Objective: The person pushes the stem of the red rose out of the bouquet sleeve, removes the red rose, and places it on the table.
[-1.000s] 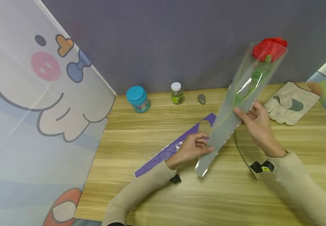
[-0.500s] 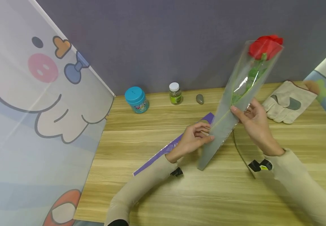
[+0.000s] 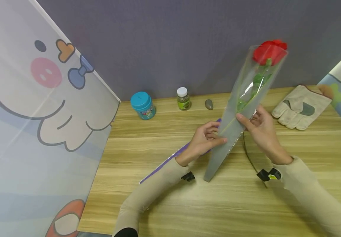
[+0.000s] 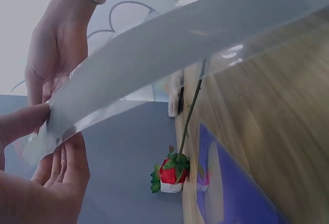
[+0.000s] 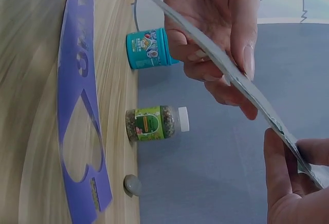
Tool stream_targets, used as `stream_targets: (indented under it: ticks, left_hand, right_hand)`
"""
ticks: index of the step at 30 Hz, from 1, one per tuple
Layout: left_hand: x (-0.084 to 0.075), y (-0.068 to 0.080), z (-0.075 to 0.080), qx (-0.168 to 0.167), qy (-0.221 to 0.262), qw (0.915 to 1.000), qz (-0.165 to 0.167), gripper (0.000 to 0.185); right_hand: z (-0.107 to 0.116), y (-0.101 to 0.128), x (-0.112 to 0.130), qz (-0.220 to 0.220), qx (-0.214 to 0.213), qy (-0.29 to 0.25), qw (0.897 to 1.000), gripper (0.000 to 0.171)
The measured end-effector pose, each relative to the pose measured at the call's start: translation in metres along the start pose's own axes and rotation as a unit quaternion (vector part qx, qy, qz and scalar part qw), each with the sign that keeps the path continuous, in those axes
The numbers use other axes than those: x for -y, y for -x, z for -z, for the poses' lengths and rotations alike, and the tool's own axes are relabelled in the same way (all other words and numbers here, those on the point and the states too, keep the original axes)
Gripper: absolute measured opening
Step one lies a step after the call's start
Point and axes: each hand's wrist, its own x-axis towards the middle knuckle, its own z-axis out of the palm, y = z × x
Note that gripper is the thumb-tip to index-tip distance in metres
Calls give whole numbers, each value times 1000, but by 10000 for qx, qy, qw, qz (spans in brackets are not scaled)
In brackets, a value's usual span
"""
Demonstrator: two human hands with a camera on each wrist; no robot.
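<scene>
A long flower sleeve (image 3: pixel 222 153), greyish at the narrow end and clear above, slants over the table. A red rose (image 3: pixel 269 53) and green leaves show at its clear upper end. My left hand (image 3: pixel 203 140) pinches the sleeve lower down, thumb in front and fingers curled behind. Higher up, my right hand (image 3: pixel 260 131) pinches the right side. In the right wrist view the sleeve looks thin and flat between both hands. Another rose (image 4: pixel 173 172) lies on the table in the left wrist view; the sleeve hides its bloom in the head view, leaving its stem (image 3: pixel 250 158) visible.
A purple sleeve with a heart-shaped window (image 5: pixel 79 80) lies under my left forearm. Along the back stand a blue-lidded tub (image 3: pixel 143 105) and a white-capped bottle (image 3: pixel 183 98), beside a grey stone (image 3: pixel 208 104). A work glove (image 3: pixel 302 107) lies at the right.
The sleeve and the rose showing at its top have moved left with my right hand. My left hand has moved up along the sleeve. The stem on the table stays put.
</scene>
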Motion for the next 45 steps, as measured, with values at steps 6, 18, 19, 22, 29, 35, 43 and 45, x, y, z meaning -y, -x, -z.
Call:
stream_targets:
  ticks: [6, 18, 19, 22, 29, 35, 43, 45]
  left_hand:
    - [2, 0, -2, -15, -10, 10000, -16, 48]
    - [10, 2, -5, -186, 96, 9998, -37, 44]
    - [10, 2, -5, -198, 93, 9998, -36, 44]
    - [11, 3, -6, -234, 51, 9997, -45, 45]
    - [14, 5, -4, -206, 1, 9998, 1, 47]
    - [16, 6, -3, -10, 136, 9999, -4, 54]
    - [17, 6, -3, -3, 278, 9996, 16, 55]
    - [17, 6, -3, -23, 297, 9995, 43, 54]
  right_hand:
    - [-3, -1, -1, -51, 45, 140, 9999, 43]
    - [-5, -5, -3, 128, -36, 167, 9998, 54]
    - [-5, -6, -3, 116, -42, 166, 9998, 55]
    - [-4, -7, -3, 109, -58, 270, 9996, 56]
    - [-1, -11, -3, 21, -72, 536, 9985, 47]
    - [-1, -14, -3, 0, -112, 433, 9990, 47]
    - [-1, -14, -3, 62, -111, 441, 9989, 47]
    - [-1, -14, -4, 40, -94, 508, 9987, 48]
